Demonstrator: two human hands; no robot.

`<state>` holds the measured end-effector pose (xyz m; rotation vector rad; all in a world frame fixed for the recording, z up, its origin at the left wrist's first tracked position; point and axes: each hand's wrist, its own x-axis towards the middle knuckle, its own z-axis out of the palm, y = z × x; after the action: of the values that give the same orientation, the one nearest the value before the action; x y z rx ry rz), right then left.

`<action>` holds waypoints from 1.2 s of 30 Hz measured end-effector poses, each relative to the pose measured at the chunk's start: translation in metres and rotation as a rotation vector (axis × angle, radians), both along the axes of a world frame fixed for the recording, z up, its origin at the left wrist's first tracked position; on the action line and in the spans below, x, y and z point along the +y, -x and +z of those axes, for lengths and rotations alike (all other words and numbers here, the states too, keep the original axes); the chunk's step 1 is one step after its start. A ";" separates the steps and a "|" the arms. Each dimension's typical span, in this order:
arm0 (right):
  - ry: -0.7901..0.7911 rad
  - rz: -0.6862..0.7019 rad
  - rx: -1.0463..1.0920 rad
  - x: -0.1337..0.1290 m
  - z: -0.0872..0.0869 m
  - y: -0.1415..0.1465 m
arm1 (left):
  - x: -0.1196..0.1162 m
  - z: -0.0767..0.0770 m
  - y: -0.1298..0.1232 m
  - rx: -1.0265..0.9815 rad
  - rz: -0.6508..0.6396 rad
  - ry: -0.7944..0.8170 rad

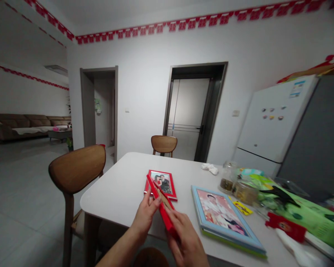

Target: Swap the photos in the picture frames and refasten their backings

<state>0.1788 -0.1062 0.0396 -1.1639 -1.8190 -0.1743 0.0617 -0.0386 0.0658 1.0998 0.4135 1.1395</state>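
Note:
Both hands hold a red picture frame [161,207], tilted nearly edge-on, near the front edge of the white table [114,189]. My left hand [144,216] pinches its left side with thumb and fingers. Wrapped round its near right end is my right hand [187,235]. A brownish strip of its back or inner side shows; its picture side is hidden. Just beyond it, a second red picture frame [167,182] lies flat, showing a photo of two people. To the right lies a larger light blue picture frame [225,215], stacked on a green-edged one [236,244].
Crowding the table's right side are glass jars [226,180], a green package [308,215], a red packet [285,226] and a crumpled white tissue [209,168]. Wooden chairs stand at the left [78,168] and far side [164,144]. A fridge [269,118] is at right.

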 end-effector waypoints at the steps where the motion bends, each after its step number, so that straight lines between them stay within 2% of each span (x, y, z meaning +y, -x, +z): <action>1: -0.031 -0.003 -0.072 -0.002 -0.012 0.004 | -0.004 -0.005 0.005 -0.003 -0.036 0.026; 5: -0.069 -0.067 -0.217 0.001 -0.058 0.020 | -0.004 -0.035 0.019 0.010 -0.082 0.081; 8: -0.103 -0.087 -0.315 0.011 -0.086 0.030 | 0.007 -0.060 0.027 0.105 -0.047 0.035; 11: -0.136 -0.080 -0.453 0.021 -0.104 0.034 | 0.019 -0.081 0.035 0.315 0.059 -0.081; 14: -0.119 -0.119 -0.499 0.025 -0.111 0.038 | 0.025 -0.091 0.042 0.635 0.206 -0.213; 17: -0.068 -0.158 -0.469 0.024 -0.108 0.041 | 0.024 -0.090 0.045 0.920 0.303 -0.298; 19: -0.040 -0.151 -0.462 0.022 -0.105 0.041 | 0.022 -0.087 0.045 1.034 0.324 -0.321; 25: 0.029 -0.093 -0.420 0.018 -0.104 0.042 | 0.018 -0.091 0.042 1.180 0.368 -0.402; 27: 0.105 -0.044 -0.411 0.015 -0.095 0.041 | 0.017 -0.092 0.043 1.191 0.372 -0.416; 30: 0.300 0.016 -0.352 0.012 -0.068 0.027 | 0.016 -0.089 0.044 1.191 0.350 -0.406; 33: 0.433 -0.126 -0.257 0.019 -0.042 -0.006 | 0.014 -0.084 0.044 1.181 0.319 -0.401; 36: 0.552 -0.321 -0.260 0.035 -0.036 -0.041 | 0.013 -0.083 0.043 1.177 0.305 -0.406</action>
<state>0.2194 -0.0711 0.0032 -1.8977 -1.9563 -0.0010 0.0188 -0.0259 -0.0176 2.0774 1.3304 0.7240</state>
